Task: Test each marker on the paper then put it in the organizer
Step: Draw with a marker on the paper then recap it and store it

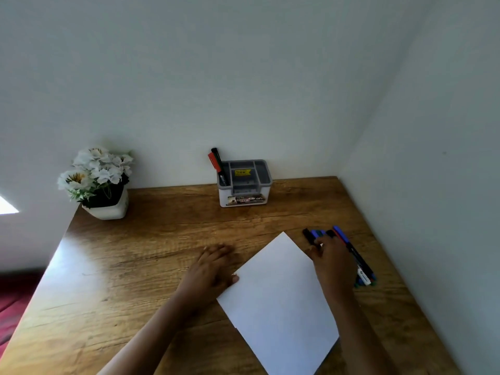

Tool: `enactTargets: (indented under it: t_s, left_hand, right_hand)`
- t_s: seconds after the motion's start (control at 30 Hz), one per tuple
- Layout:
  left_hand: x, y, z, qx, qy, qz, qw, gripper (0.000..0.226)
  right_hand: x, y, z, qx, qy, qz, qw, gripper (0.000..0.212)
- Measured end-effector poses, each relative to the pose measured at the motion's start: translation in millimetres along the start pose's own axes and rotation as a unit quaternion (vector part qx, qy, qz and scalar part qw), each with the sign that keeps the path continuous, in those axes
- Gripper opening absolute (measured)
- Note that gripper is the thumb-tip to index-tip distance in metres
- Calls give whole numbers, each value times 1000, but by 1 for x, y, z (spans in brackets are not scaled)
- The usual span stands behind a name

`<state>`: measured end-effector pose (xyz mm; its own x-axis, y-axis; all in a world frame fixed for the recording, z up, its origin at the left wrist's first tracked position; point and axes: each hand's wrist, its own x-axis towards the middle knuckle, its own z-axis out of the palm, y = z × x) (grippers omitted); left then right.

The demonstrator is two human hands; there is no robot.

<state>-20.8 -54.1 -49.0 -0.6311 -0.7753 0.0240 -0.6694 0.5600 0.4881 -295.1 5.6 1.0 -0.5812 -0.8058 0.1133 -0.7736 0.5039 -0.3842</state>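
Now reaching: right hand [334, 262] fingering markers [354, 255] beside paper [281, 301], grip unclear; left hand [213, 266] flat, released, steadying paper. Next: lift one, uncap, scribble, drop into organizer [244, 182].

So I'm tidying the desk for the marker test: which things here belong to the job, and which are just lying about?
Belongs to the job:
paper
loose markers
organizer
markers in organizer

Just lying about:
flower pot
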Motion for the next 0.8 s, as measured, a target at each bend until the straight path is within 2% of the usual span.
enactTargets:
  t_s: [0.1,0.37,0.47,0.6,0.63,0.7,0.73,0.8]
  left_hand:
    - [1,-2,2,20,-10,8,1000,81]
    - [0,1,-1,41,-24,8,999,71]
    - [-2,3,-1,55,-26,6,998,68]
    - [-9,7,-2,22,-20,-8,1000,81]
    - [-11,10,-2,2,-13,-23,1000,74]
    - [-15,23,-8,-120,24,-94,988,43]
    - [-16,32,-13,-225,51,-137,963,29]
    - [-16,47,-23,-432,103,-192,875,23]
  right_hand:
    - [0,13,-2,-50,-15,22,998,30]
    - [3,11,5,-70,-31,20,997,27]
    - [4,5,6,-68,-22,-3,997,26]
    - [-5,-9,-7,-3,3,-77,997,19]
    - [-13,-15,-10,25,6,-101,995,17]
    - [-34,-28,-16,83,-15,-141,986,14]
    - [-45,-34,-17,113,-41,-153,981,14]
    - [-63,-48,-19,164,-104,-159,968,12]
